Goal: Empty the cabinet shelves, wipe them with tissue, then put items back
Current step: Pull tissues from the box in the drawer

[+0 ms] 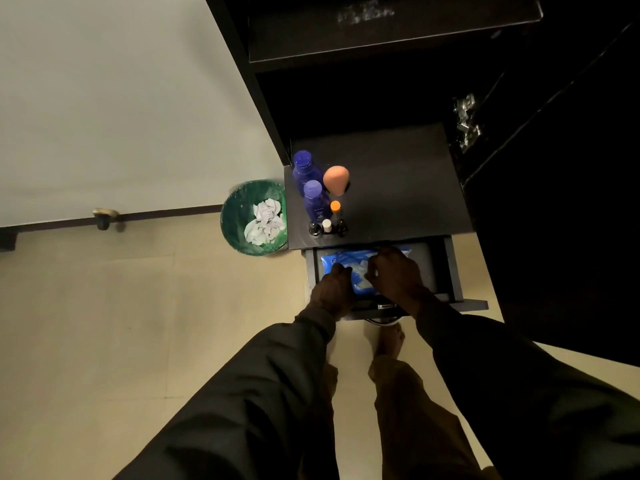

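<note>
Over the open drawer (446, 268), both hands (367, 275) pinch tissue from a blue pack (341, 259), apparently readying another shelf wipe.

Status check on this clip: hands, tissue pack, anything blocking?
Left hand and right hand both on blue tissue pack in open drawer. Bottles clear, on the shelf above.

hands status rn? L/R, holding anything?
Left hand: fingers curled on the blue tissue pack in the open drawer.
Right hand: on the same pack, seemingly pinching a white tissue; grip partly hidden.
</note>
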A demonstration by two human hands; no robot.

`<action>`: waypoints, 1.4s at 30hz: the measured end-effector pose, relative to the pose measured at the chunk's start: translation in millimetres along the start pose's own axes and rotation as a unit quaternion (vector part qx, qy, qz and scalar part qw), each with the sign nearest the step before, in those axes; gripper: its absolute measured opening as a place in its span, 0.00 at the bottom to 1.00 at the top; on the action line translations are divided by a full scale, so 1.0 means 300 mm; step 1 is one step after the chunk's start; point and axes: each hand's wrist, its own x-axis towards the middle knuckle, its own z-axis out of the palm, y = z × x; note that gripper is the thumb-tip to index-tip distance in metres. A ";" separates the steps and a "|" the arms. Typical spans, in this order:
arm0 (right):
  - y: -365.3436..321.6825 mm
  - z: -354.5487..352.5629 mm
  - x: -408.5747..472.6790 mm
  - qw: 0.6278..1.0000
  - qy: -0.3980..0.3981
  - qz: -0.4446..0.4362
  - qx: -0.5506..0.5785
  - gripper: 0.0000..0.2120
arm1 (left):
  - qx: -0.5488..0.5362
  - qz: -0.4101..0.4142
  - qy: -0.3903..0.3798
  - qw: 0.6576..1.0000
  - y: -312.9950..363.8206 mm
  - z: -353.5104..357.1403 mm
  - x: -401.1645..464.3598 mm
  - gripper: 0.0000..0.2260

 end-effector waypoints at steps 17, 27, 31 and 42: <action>-0.065 0.023 0.038 0.997 0.038 0.040 0.044 0.11 | -0.103 -0.041 -0.011 0.994 0.004 -0.010 -0.019 0.19; -0.049 0.029 0.009 0.989 0.083 0.097 0.073 0.08 | -0.115 -0.030 -0.019 0.993 0.011 -0.031 -0.031 0.19; -0.038 0.040 -0.011 0.990 0.053 0.084 0.096 0.10 | -0.115 -0.035 -0.020 0.993 0.016 -0.030 -0.034 0.19; -0.058 0.034 0.000 0.989 0.092 0.066 0.099 0.15 | -0.128 -0.012 -0.018 0.992 0.018 -0.025 -0.027 0.19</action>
